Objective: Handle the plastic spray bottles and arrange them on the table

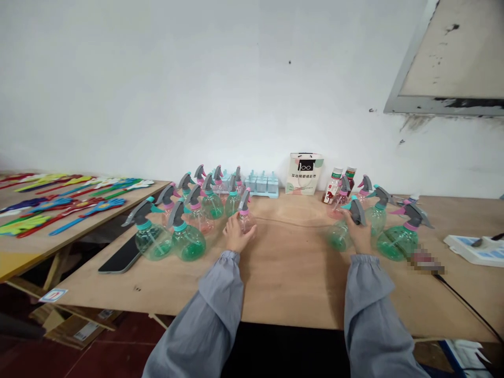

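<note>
Wrapped round a small pink spray bottle (246,221), my left hand (236,234) stands at the right end of a cluster of spray bottles. Green bottles with teal collars, such as the front green spray bottle (189,244), mix there with pink ones. My right hand (359,234) grips a green spray bottle (337,237) near its grey trigger head; the palm hides part of it. Close to this hand are another green spray bottle (397,242) with a pink nozzle and a paler green spray bottle (376,216). Both held bottles appear upright on the wooden table (291,278).
A black phone (120,257) lies at left. Ice-pop moulds (262,185), a paper bag (304,176) and two labelled bottles (333,185) stand along the wall. At right are a white tray (474,250) and a cable (468,302). Colourful hand-shaped sticks (92,207) cover the left table.
</note>
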Tool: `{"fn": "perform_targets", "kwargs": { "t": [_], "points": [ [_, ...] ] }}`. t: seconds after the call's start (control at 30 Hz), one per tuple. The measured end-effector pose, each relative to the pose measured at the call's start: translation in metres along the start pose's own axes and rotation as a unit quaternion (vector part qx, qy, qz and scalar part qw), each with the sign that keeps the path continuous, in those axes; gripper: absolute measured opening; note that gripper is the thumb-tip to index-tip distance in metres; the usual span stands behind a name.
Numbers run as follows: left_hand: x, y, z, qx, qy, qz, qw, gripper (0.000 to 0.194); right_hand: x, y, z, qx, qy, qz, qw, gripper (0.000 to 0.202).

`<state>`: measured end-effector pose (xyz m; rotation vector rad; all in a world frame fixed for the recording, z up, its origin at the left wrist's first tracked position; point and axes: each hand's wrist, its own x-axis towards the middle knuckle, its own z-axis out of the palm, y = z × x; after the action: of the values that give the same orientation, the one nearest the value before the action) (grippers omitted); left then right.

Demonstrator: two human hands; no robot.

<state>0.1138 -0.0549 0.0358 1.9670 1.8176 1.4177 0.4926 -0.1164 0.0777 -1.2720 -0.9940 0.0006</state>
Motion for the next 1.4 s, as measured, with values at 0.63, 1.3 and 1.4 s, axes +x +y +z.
{"fn": "perform_targets", "kwargs": {
  "t": [0.63,1.3,1.4],
  "points": [
    [0.000,-0.001,0.000,-0.012,-0.010,0.003,1.000,0.075,0.000,0.074,-0.002,-0.218,0.172,-0.033,0.960,0.106],
    [-0.017,0.007,0.015,-0.139,-0.113,0.133,0.975,0.058,-0.040,0.004,0.039,-0.065,0.087,-0.157,0.982,0.051],
    [-0.031,0.023,0.020,-0.091,-0.125,0.160,0.975,0.062,-0.070,-0.036,0.069,0.018,-0.123,-0.160,0.979,0.044]
  ]
}}
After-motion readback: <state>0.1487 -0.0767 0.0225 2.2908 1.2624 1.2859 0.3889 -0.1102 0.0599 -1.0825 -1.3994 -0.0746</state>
